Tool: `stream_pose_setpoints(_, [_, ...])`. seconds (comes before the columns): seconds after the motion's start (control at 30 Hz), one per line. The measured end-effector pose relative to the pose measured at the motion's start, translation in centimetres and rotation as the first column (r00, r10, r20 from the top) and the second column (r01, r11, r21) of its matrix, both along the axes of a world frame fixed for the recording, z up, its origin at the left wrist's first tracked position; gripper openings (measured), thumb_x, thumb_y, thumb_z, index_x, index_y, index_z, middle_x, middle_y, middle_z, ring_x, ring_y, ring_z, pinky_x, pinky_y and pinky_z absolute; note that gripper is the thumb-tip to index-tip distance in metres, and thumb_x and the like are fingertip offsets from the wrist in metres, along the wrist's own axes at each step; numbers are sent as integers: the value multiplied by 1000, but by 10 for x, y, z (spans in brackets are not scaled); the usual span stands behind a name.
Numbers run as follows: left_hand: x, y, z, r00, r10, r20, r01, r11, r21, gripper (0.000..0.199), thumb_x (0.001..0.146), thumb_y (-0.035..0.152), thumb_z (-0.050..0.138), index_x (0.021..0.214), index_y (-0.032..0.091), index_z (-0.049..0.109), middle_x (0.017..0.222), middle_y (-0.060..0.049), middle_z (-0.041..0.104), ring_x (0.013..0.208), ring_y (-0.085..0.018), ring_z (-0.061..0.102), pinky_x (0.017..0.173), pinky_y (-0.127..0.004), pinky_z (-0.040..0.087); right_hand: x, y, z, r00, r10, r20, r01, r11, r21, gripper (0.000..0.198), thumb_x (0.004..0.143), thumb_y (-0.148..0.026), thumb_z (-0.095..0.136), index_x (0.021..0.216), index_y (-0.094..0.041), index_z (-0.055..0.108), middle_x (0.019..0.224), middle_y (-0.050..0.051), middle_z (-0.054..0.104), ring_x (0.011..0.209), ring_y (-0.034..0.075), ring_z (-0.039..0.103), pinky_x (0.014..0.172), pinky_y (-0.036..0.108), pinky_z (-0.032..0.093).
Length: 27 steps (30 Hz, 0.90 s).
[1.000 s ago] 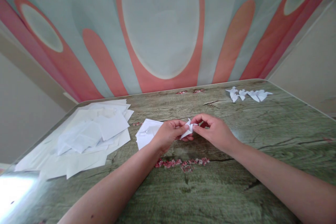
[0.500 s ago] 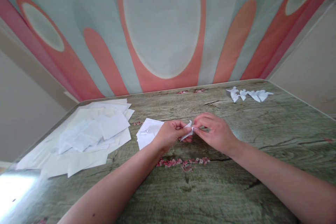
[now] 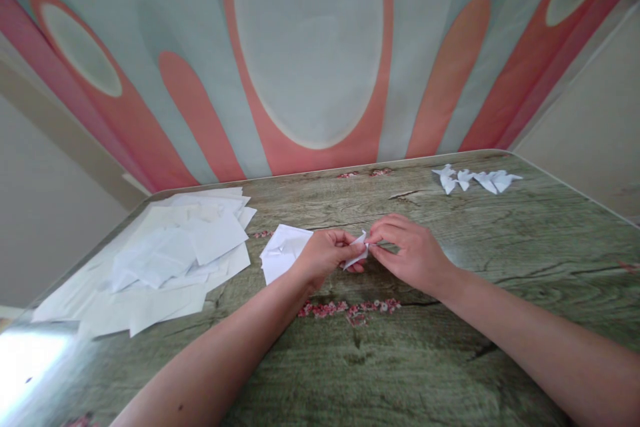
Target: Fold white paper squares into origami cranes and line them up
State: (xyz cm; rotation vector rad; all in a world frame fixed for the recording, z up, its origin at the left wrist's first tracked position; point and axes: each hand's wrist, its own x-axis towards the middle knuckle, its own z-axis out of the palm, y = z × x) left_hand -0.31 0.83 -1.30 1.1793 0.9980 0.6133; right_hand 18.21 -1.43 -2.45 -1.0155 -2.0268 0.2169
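Observation:
A small folded white paper (image 3: pixel 356 252) is held over the middle of the table (image 3: pixel 425 360). My left hand (image 3: pixel 327 255) pinches its body between thumb and fingers. At its right end, the thumb and index finger of my right hand (image 3: pixel 407 250) are closed on a small tip of the same paper. Partly behind my left wrist lies a folded white paper piece (image 3: pixel 284 248), its right part hidden. Toward the back right, several folded paper birds (image 3: pixel 465 179) stand in a row.
A broad heap of loose white paper sheets (image 3: pixel 175 253) covers the table's left side. Behind the table's far edge rises a wall with a red and grey pattern (image 3: pixel 305 160). Bright light falls on the near left corner.
Both hands stay in nearly the same place, still pinching the folded paper. The right fingertips have shifted very slightly on its tip.

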Motion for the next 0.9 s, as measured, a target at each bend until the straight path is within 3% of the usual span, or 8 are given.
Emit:
stream_pose_setpoints(0.17, [-1,0,-4,1000,-26,-16,26,999,37,35,65,41,78,71,11,63,58,-2,67,51,-11,61,53,-20,46,-1,0,-2,1000,8,15,-8,1000,-1,13,78,-9,60,72,-20,62,80,3,66,82,18,58,74,31,47])
stream_pose_setpoints(0.37, [-1,-1,-1,1000,4,26,-4,1000,-9,34,63,38,79,70,11,60,59,-1,65,52,-11,61,54,-21,47,1,2,-4,997,38,-72,-43,996,-72,11,80,-12,63,72,-21,63,78,2,66,79,17,59,74,31,47])
stream_pose_setpoints(0.53, [0,-1,-1,996,43,72,-40,998,-37,35,61,38,80,71,12,61,62,-1,65,54,-11,61,57,-22,45,0,1,-3,996,31,-89,-33,999,-22,10,82,-13,61,78,-22,64,82,3,67,82,18,59,77,34,48])
stream_pose_setpoints(0.9, [0,-2,-3,998,17,-61,-6,984,179,32,68,42,76,73,13,65,59,-1,64,53,-10,55,55,-21,40,0,-1,0,999,-7,-48,7,1000,-2,8,83,-14,61,79,-21,61,84,4,67,83,19,60,78,34,48])
